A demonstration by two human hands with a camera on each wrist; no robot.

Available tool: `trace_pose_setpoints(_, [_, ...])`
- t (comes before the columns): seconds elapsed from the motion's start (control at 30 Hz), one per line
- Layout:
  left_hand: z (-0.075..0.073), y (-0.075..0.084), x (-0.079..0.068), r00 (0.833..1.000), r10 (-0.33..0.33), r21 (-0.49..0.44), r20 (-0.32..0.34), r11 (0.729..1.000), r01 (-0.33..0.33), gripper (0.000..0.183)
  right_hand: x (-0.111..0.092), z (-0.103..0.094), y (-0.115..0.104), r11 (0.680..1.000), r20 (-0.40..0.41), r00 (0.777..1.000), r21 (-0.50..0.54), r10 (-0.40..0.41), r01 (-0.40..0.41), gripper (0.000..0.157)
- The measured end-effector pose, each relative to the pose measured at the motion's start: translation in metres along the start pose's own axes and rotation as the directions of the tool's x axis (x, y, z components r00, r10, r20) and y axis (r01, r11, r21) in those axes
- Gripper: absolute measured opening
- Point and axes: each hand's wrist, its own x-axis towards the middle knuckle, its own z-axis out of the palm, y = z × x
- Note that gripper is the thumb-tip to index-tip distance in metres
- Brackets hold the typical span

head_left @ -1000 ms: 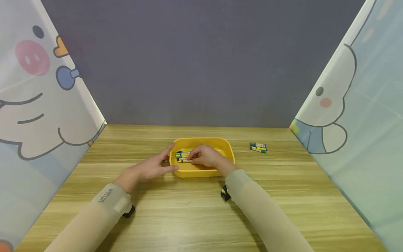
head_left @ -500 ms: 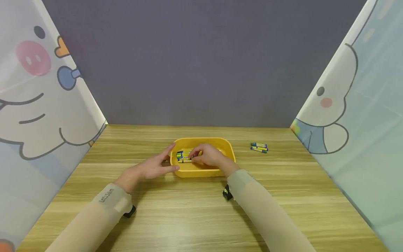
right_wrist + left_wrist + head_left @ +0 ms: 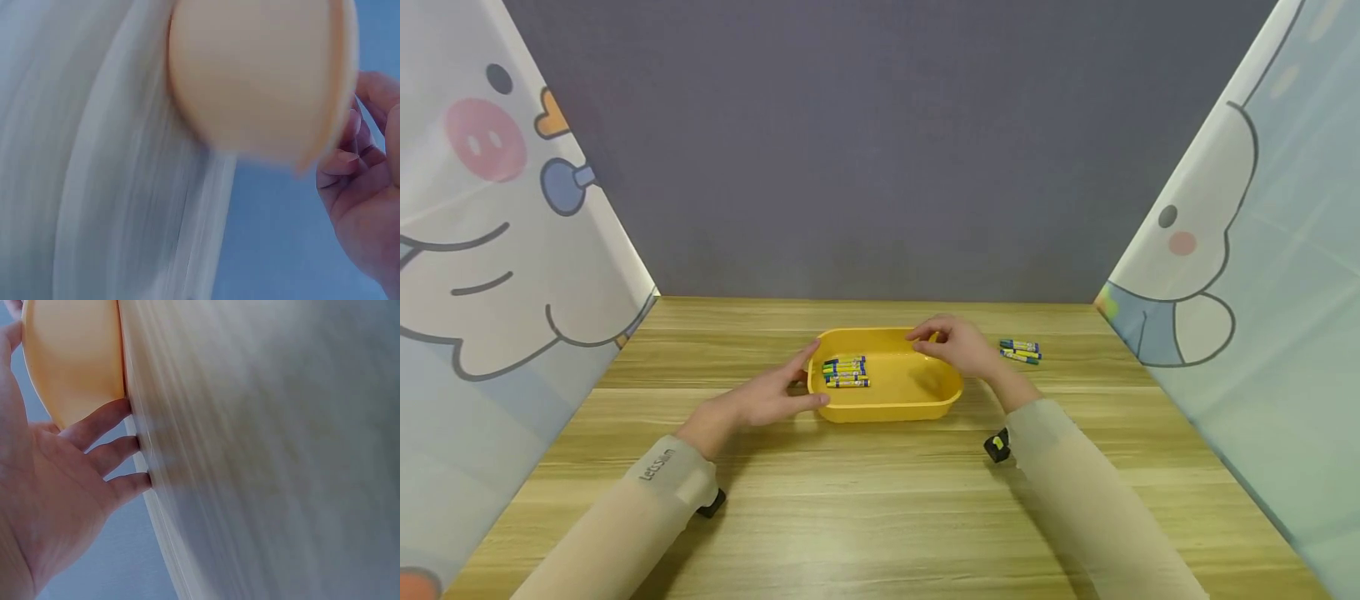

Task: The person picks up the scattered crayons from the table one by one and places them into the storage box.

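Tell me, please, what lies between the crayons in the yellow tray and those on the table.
In the head view: a bare stretch of the yellow tray, then its right end with the right hand over it, then some table.

From my remote feed I can read one word, "LetsSlim", in dark letters [image 3: 657, 464] on the beige cloth cuff [image 3: 681, 473], lower left of the head view. Any print on the slim yellow-and-blue sticks [image 3: 847, 372] mid-frame is too small.
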Motion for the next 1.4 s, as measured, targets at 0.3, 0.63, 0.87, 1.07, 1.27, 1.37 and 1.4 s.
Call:
trace_pose_setpoints(0.3, [-0.001,0.0,-0.001,1.0,-0.007,-0.003,0.003,1.0,0.007,0.11,-0.043,-0.06,0.091,0.992,-0.066,0.991,-0.043,0.114,-0.117,0.031])
trace_pose_setpoints(0.63, [0.0,0.0,-0.001,1.0,0.003,-0.005,0.002,1.0,-0.003,0.109,-0.07,-0.088,0.137,0.969,-0.078,0.974,-0.106,0.214,-0.221,0.032])
trace_pose_setpoints(0.87, [0.0,-0.001,-0.001,1.0,0.002,0.003,0.003,1.0,-0.002,0.109,-0.073,-0.09,0.149,0.96,-0.093,0.971,-0.156,0.221,-0.233,0.028])
trace_pose_setpoints(1.07, [0.0,0.0,-0.001,1.0,0.0,0.005,0.002,1.0,0.0,0.109,-0.072,-0.087,0.152,0.958,-0.08,0.974,-0.179,0.212,-0.223,0.028])
trace_pose_setpoints(1.27, [0.0,-0.001,-0.001,1.0,-0.002,0.005,0.006,1.0,0.002,0.109,-0.075,-0.089,0.149,0.961,-0.049,0.976,-0.166,0.214,-0.219,0.03])
trace_pose_setpoints(1.37, [0.0,-0.001,-0.001,1.0,-0.002,0.005,0.007,1.0,0.002,0.109,-0.077,-0.09,0.149,0.96,-0.045,0.976,-0.174,0.213,-0.218,0.031])
trace_pose_setpoints(1.4, [0.0,-0.001,-0.001,1.0,-0.001,0.007,0.007,1.0,0.001,0.109,-0.077,-0.09,0.149,0.959,-0.043,0.976,-0.178,0.214,-0.219,0.032])
